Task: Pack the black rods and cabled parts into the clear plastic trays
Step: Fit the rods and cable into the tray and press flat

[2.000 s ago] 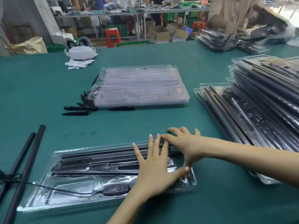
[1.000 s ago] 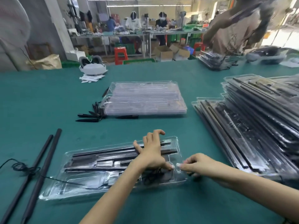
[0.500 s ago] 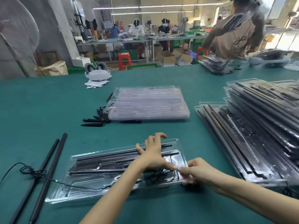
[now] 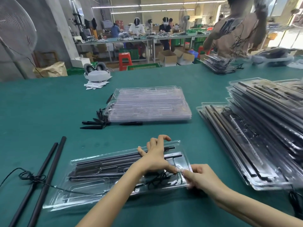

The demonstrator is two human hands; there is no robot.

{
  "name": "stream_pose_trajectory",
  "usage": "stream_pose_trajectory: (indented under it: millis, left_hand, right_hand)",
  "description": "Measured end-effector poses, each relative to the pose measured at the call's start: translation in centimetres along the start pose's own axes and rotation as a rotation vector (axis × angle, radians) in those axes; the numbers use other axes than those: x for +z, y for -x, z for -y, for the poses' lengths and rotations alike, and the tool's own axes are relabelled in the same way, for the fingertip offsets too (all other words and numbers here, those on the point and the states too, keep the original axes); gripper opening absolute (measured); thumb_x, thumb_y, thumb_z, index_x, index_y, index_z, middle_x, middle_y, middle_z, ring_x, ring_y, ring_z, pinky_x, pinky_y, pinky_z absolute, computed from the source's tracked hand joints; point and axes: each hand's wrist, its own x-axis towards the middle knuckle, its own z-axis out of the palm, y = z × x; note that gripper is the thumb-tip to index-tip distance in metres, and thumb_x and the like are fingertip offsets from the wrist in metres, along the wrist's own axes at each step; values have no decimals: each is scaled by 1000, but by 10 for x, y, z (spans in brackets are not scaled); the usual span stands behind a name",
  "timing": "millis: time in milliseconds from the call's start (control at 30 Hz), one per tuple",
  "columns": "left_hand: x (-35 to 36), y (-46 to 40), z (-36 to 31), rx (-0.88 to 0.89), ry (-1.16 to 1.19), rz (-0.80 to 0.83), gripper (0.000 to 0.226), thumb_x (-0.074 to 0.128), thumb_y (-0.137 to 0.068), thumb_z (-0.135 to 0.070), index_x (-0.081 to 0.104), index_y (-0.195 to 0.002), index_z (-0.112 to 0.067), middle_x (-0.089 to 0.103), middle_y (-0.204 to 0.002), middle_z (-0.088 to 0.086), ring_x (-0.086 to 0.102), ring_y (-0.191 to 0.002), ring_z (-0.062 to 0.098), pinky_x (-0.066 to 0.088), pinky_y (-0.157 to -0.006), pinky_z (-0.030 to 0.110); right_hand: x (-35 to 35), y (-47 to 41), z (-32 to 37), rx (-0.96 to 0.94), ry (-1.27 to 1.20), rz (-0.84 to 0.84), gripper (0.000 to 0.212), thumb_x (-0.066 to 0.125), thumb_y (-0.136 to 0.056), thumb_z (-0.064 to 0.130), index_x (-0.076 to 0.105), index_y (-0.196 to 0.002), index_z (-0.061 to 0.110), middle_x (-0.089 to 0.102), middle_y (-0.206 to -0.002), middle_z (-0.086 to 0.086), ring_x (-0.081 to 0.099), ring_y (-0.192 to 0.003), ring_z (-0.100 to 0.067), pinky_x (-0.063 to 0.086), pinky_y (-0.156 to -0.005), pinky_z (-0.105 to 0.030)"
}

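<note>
A clear plastic tray (image 4: pixel 85 192) lies on the green table in front of me, with black rods (image 4: pixel 105 163) seated in its long slots. A thin black cable (image 4: pixel 54 186) runs in from the left, and its coil (image 4: pixel 157 179) sits in the tray's right pocket. My left hand (image 4: pixel 155 156) rests on the tray's right part, fingers raised and loosely bent, thumb pressing down beside the coil. My right hand (image 4: pixel 201 177) pinches the tray's near right edge with curled fingers. Two loose black rods (image 4: pixel 49 167) lie to the left, the cable bundled across them.
A stack of empty clear trays (image 4: pixel 147 104) stands mid-table, with black pointed tips (image 4: pixel 93 124) beside it. Filled trays (image 4: pixel 255 136) are piled on the right. A headset (image 4: pixel 96 73) lies far back. Another person (image 4: pixel 237 31) works at the far right.
My right hand left the tray's top and took hold of its near right edge. My left hand went from flat to raised fingers with the thumb pressing. The cable coil now lies in the pocket.
</note>
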Motion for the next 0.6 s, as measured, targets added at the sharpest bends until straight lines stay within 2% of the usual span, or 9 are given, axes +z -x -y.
stream_pose_trajectory:
  millis: [67, 133, 233, 300, 400, 433, 500, 600]
  left_hand:
    - [-2, -3, 0, -21, -36, 6, 92, 83, -61, -48, 21, -128, -36, 26, -122, -3, 24, -125, 16, 6, -109, 60]
    - [-7, -9, -2, -36, -80, 22, 99, 84, -58, -51, 19, -131, -34, 27, -126, -2, 25, -127, 17, 12, -109, 59]
    - [-16, -22, -6, -56, -160, 94, 106, 83, -56, -56, 19, -137, -31, 29, -135, 4, 27, -131, 22, 17, -110, 53]
    - [-25, -34, -9, -78, -202, 154, 103, 80, -57, -64, 25, -138, -31, 31, -138, 5, 28, -132, 24, 22, -111, 50]
    - [-35, -54, -16, -87, -134, 177, 100, 80, -58, -62, 32, -137, -24, 36, -138, 5, 38, -128, 23, 33, -108, 37]
    - [-38, -61, -18, -99, -82, 169, 103, 82, -58, -59, 31, -138, -18, 39, -139, 6, 42, -126, 22, 36, -103, 32]
    - [-40, -75, -20, -154, 12, 156, 117, 84, -58, -54, 20, -143, -6, 39, -144, 9, 43, -128, 24, 37, -98, 30]
    - [-39, -90, -21, -234, 63, 190, 133, 85, -59, -50, -1, -148, 0, 28, -153, 14, 34, -136, 29, 34, -107, 36]
  right_hand:
    - [-4, 0, 2, 23, 23, 47, 30, 63, -90, 23, 55, -62, 14, 53, -57, 0, 54, -48, -9, 31, -47, -19]
    - [-7, 0, 2, 61, -53, 59, 30, 65, -89, 29, 58, -65, 12, 52, -62, -4, 58, -54, -15, 33, -54, -23]
    - [-11, -1, 2, 157, -193, 82, 28, 66, -88, 29, 60, -75, 5, 53, -69, -10, 64, -55, -18, 41, -55, -21]
    - [-12, -4, 5, 179, -217, 75, 26, 64, -90, 24, 58, -74, 4, 51, -68, -10, 60, -53, -17, 44, -53, -20]
    - [-14, -16, 11, 99, -128, -33, 33, 59, -92, 22, 50, -62, 13, 44, -65, -7, 44, -55, -15, 34, -58, -25]
    - [-14, -21, 15, 72, -112, -69, 33, 59, -92, 22, 50, -61, 15, 45, -65, -6, 43, -56, -15, 33, -61, -27]
    - [-13, -29, 20, 45, -134, -116, 31, 60, -91, 21, 54, -61, 15, 50, -62, -2, 48, -56, -13, 36, -61, -24]
    - [-7, -39, 23, 68, -142, -188, 22, 63, -87, 20, 61, -67, 11, 57, -63, -2, 53, -61, -15, 39, -60, -21]
